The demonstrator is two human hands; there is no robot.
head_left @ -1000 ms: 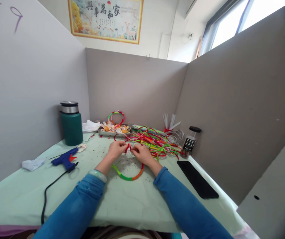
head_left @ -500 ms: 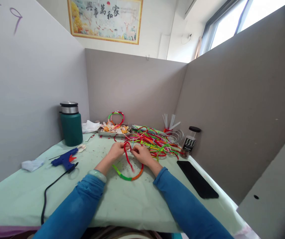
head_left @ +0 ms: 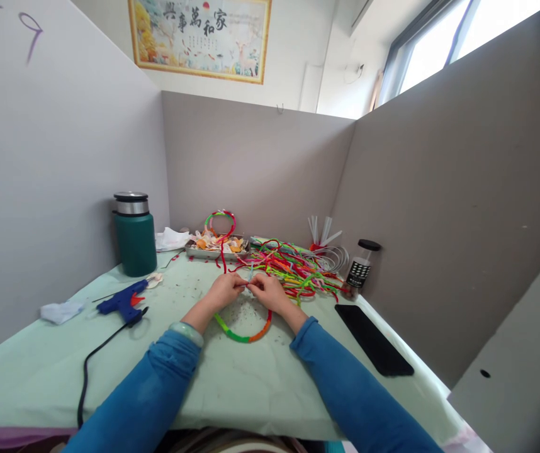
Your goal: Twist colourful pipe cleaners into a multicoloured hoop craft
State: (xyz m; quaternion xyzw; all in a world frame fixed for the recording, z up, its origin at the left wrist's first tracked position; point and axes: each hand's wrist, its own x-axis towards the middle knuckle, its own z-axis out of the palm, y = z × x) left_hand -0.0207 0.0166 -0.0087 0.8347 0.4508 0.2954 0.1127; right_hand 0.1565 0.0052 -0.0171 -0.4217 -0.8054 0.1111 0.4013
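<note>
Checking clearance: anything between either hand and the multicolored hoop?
Nothing visible: left hand and right hand are at the far side of the hoop. The strand pile lies beyond and right, the glue gun off left.

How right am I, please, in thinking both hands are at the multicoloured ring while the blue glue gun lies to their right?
Only the side is wrong: the head view shows the blue glue gun left of the left hand.

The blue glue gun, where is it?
In the head view, the blue glue gun lies at left on the table, in front of the green bottle.
</note>
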